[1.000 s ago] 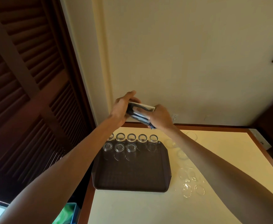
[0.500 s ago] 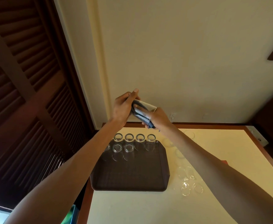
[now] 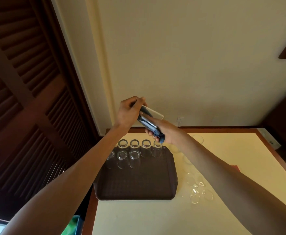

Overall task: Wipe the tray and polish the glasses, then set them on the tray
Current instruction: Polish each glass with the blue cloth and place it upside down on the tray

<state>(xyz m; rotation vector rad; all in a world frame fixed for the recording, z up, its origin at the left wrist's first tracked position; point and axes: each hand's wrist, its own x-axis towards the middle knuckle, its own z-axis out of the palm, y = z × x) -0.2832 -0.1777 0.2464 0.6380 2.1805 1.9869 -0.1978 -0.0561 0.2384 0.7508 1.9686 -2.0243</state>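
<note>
Glass (image 3: 155,114) was held aloft near the tray's (image 3: 135,185) far end, left hand (image 3: 128,112) gripping its base, right hand (image 3: 170,133) grasping the cloth (image 3: 160,137) stuffed inside. It had tilted steeper within the second, so polishing evidently continued, placement pending.

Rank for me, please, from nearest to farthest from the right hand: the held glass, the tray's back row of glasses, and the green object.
1. Held glass, touching the right hand.
2. Back row of glasses, just below, on the tray.
3. Green object, far lower left.
</note>
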